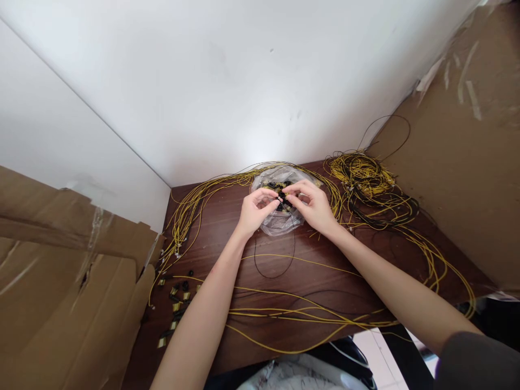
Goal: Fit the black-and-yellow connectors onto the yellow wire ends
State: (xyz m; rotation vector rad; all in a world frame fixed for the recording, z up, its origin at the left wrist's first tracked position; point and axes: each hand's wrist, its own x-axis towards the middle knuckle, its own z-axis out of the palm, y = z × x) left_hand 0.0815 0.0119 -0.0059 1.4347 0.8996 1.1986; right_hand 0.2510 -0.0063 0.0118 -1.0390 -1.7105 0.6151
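My left hand (pixel 255 210) and my right hand (pixel 312 205) meet above a clear plastic bag (pixel 280 221) at the back of a dark wooden table (pixel 325 254). Both pinch a small black connector (pixel 281 198) between their fingertips. A thin black wire (pixel 276 271) hangs from it and loops down onto the table. More small black parts lie in the bag behind my fingers.
Yellow wires (pixel 190 208) run along the left and front of the table. A tangled heap of yellow and black wires (pixel 371 187) lies at the back right. Small black and brass parts (pixel 176 300) sit near the left edge. Cardboard sheets (pixel 60 281) flank both sides.
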